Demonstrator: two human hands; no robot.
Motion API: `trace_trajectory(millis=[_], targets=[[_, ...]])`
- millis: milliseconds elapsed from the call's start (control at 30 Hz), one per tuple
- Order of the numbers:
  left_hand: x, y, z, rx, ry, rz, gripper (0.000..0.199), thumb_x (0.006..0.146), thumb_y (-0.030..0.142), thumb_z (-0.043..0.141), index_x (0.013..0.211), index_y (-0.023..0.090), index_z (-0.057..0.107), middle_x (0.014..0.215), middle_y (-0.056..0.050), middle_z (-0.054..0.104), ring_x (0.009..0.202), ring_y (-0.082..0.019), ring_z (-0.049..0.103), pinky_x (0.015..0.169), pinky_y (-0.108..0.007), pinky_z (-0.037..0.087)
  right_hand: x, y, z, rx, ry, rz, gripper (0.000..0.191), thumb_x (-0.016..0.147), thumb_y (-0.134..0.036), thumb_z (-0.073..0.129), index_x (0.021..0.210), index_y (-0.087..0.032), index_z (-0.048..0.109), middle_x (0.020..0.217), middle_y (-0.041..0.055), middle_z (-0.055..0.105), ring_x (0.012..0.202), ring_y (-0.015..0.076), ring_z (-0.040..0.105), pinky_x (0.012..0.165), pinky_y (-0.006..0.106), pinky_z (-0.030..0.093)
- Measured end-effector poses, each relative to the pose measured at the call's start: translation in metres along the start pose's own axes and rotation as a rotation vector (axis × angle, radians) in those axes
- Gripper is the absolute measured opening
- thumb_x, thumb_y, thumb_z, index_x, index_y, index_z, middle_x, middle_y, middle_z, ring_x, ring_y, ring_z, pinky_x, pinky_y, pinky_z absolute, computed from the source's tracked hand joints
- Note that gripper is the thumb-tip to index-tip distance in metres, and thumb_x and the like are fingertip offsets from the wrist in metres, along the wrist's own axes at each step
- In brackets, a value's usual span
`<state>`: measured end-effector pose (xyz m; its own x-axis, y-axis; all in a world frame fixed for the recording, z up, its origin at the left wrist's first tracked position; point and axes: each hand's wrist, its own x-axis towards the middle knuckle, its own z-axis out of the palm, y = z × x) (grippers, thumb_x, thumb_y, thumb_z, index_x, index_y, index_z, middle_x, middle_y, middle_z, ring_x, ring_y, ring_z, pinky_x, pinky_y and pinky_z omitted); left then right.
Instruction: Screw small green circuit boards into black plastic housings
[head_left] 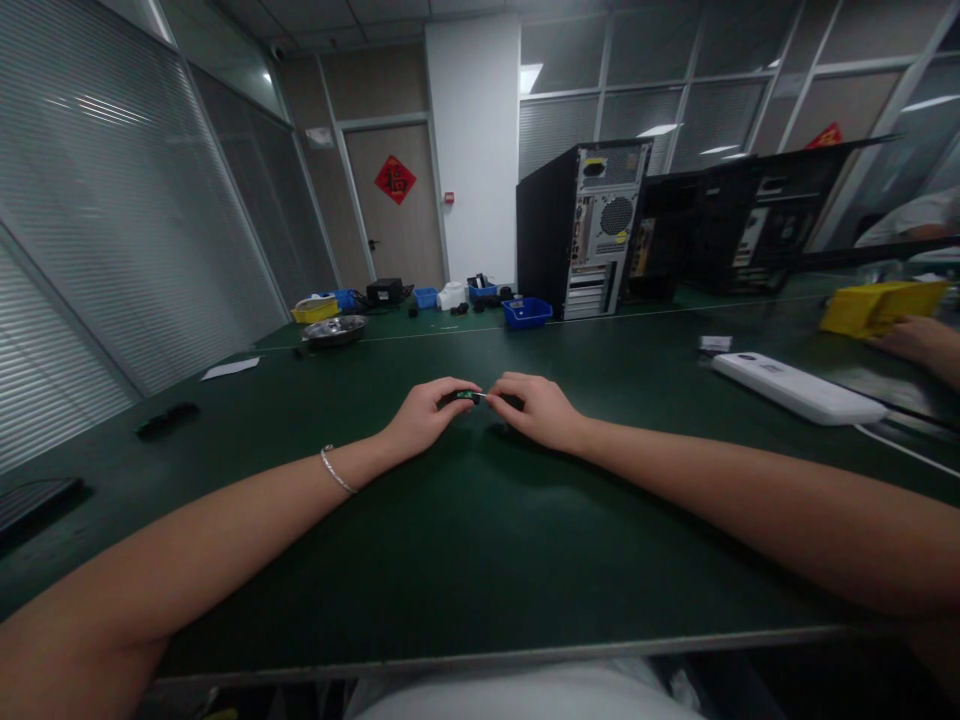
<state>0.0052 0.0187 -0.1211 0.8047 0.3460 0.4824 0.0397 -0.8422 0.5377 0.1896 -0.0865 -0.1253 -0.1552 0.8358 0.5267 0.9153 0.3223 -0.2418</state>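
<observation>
Above the middle of the green tabletop (465, 540), my two hands almost meet at the fingertips. My left hand (426, 415) pinches a small green circuit board (466, 395) between thumb and fingers, with part of it covered by them. Coming in from the other side, my right hand (538, 408) has its thumb and forefinger closed on a thin pale strip (482, 397) at the board's right end. Whether that strip is a wire or a flat cable is too small to tell. A bracelet circles my left wrist.
A white power strip (799, 388) lies to the right, near a co-worker's hand (919, 345) at a yellow bin (885, 305). Black computer cases (559, 225) stand at the back. A blue tray (527, 313), metal dish (334, 331) and dark parts (166, 420) lie about.
</observation>
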Motion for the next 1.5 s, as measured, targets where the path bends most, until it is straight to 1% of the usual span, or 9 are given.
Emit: trace_trajectory(millis=[167, 267, 500, 667, 733, 867, 967, 1233, 1500], targets=[[0.0, -0.004, 0.0, -0.16, -0.062, -0.08, 0.026, 0.086, 0.026, 0.053, 0.109, 0.017, 0.061, 0.099, -0.006, 0.067, 0.083, -0.017, 0.063, 0.076, -0.029, 0.05, 0.0, -0.001, -0.002, 0.018, -0.014, -0.021, 0.024, 0.092, -0.031, 0.044, 0.088, -0.019, 0.065, 0.084, 0.0029, 0.061, 0.075, 0.0141, 0.055, 0.062, 0.023, 0.034], [0.0, -0.004, 0.0, -0.184, -0.089, -0.095, 0.026, 0.086, 0.026, 0.052, 0.109, 0.016, 0.061, 0.098, -0.006, 0.067, 0.082, -0.017, 0.064, 0.075, -0.028, 0.05, 0.0, 0.0, -0.003, 0.01, -0.037, -0.022, 0.024, 0.092, -0.031, 0.044, 0.088, -0.019, 0.065, 0.084, 0.0029, 0.062, 0.075, 0.0142, 0.055, 0.062, 0.023, 0.034], [-0.001, 0.0, 0.001, 0.105, -0.062, -0.006, 0.023, 0.085, 0.024, 0.054, 0.105, 0.018, 0.065, 0.103, -0.006, 0.068, 0.093, -0.02, 0.061, 0.084, -0.031, 0.046, -0.001, 0.0, 0.001, -0.166, -0.087, -0.02, 0.023, 0.091, -0.032, 0.044, 0.094, -0.021, 0.064, 0.086, 0.0026, 0.064, 0.077, 0.0155, 0.058, 0.061, 0.024, 0.032], [-0.001, 0.0, 0.003, 0.155, -0.088, 0.003, 0.022, 0.085, 0.022, 0.053, 0.103, 0.018, 0.066, 0.101, -0.006, 0.068, 0.094, -0.02, 0.061, 0.085, -0.031, 0.045, -0.002, -0.004, -0.001, -0.268, -0.126, -0.026, 0.024, 0.091, -0.032, 0.042, 0.094, -0.022, 0.064, 0.086, 0.003, 0.065, 0.075, 0.0158, 0.058, 0.058, 0.024, 0.03], [0.0, 0.0, 0.002, 0.127, -0.09, -0.014, 0.023, 0.084, 0.023, 0.054, 0.103, 0.018, 0.066, 0.101, -0.006, 0.068, 0.093, -0.02, 0.061, 0.084, -0.031, 0.046, -0.002, -0.004, -0.002, -0.255, -0.129, -0.028, 0.024, 0.091, -0.032, 0.042, 0.094, -0.022, 0.064, 0.087, 0.0033, 0.065, 0.075, 0.0157, 0.058, 0.059, 0.024, 0.031], [0.001, 0.0, 0.0, -0.084, -0.154, -0.104, 0.027, 0.084, 0.024, 0.054, 0.108, 0.016, 0.063, 0.093, -0.006, 0.069, 0.079, -0.017, 0.063, 0.075, -0.03, 0.05, -0.001, -0.001, -0.004, -0.131, -0.131, -0.027, 0.023, 0.091, -0.031, 0.043, 0.094, -0.021, 0.064, 0.088, 0.0026, 0.066, 0.077, 0.0153, 0.058, 0.062, 0.023, 0.034], [0.001, 0.0, 0.0, -0.182, -0.178, -0.137, 0.029, 0.085, 0.025, 0.053, 0.11, 0.015, 0.062, 0.09, -0.006, 0.068, 0.076, -0.017, 0.063, 0.074, -0.03, 0.051, 0.0, 0.001, -0.004, -0.081, -0.13, -0.024, 0.022, 0.091, -0.031, 0.045, 0.093, -0.022, 0.064, 0.088, 0.0021, 0.067, 0.077, 0.0154, 0.059, 0.063, 0.023, 0.035], [0.0, 0.002, 0.003, 0.142, -0.119, 0.022, 0.024, 0.084, 0.024, 0.055, 0.105, 0.017, 0.065, 0.099, -0.007, 0.067, 0.089, -0.02, 0.061, 0.08, -0.031, 0.046, 0.0, -0.007, -0.002, -0.221, -0.12, -0.048, 0.022, 0.091, -0.031, 0.046, 0.093, -0.022, 0.065, 0.084, 0.0036, 0.065, 0.072, 0.016, 0.058, 0.057, 0.025, 0.031], [0.001, 0.004, 0.004, 0.233, -0.102, 0.02, 0.023, 0.084, 0.023, 0.055, 0.104, 0.018, 0.066, 0.093, -0.006, 0.068, 0.079, -0.019, 0.06, 0.072, -0.029, 0.046, 0.0, -0.01, -0.004, -0.376, -0.112, -0.095, 0.025, 0.092, -0.033, 0.041, 0.089, -0.021, 0.063, 0.08, 0.0043, 0.064, 0.069, 0.0164, 0.057, 0.051, 0.027, 0.024]])
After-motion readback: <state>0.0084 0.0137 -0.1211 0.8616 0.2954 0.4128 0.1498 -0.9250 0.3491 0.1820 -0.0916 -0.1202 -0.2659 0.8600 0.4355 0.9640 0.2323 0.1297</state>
